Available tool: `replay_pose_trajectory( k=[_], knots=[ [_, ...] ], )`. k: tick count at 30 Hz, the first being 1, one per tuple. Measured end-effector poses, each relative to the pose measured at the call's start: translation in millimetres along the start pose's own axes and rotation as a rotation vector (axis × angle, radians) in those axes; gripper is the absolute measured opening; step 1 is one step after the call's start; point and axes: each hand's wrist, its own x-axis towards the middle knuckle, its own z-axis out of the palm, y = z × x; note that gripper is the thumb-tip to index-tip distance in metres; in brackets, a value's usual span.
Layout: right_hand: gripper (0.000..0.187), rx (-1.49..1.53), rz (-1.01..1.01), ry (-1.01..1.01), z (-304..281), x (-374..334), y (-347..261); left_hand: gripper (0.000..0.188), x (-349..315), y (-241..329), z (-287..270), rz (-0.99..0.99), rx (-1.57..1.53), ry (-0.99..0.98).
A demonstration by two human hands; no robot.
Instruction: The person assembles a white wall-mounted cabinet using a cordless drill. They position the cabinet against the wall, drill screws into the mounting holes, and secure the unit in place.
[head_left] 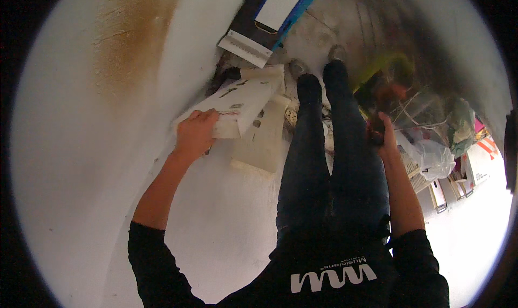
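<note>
My left hand (197,132) is closed on the near end of a long off-white casing (237,100), with dark slots in its face and a small reddish marking near my fingers. Below and beside it, a second cream-coloured panel (259,138) with dark cut-outs lies tilted. Past my right thigh, my right hand (387,135) is closed around a dark object with reddish parts (376,129). Blur and shadow hide its kind.
A blue-edged white and black unit (278,8) stands at the far middle, with a white slotted strip (245,48) before it. On the right are a clear plastic bag (434,158), loose cables, a yellow-green item (388,68) and a white box with orange stripes (485,159). A wall (81,162) runs along the left.
</note>
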Motion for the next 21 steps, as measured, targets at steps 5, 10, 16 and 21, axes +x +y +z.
replay_pose_trajectory(
  k=[5, 10, 16, 21],
  knots=[
    [0.028, 0.017, -0.006, -0.020, 5, -3, -5, 0.057, -31, 14, -34, -0.275, -0.159, 0.075],
    [0.028, 0.018, -0.047, -0.028, 1, -7, -14, 0.058, -49, 66, -80, -0.288, -0.168, 0.054],
    [0.028, 0.048, -0.014, -0.058, -21, -20, -34, 0.050, -65, 122, -153, -0.056, -0.044, 0.196],
    [0.029, 0.131, -0.126, -0.030, -46, -27, -47, 0.044, -67, 134, -213, 0.126, 0.087, 0.355]
  ],
)
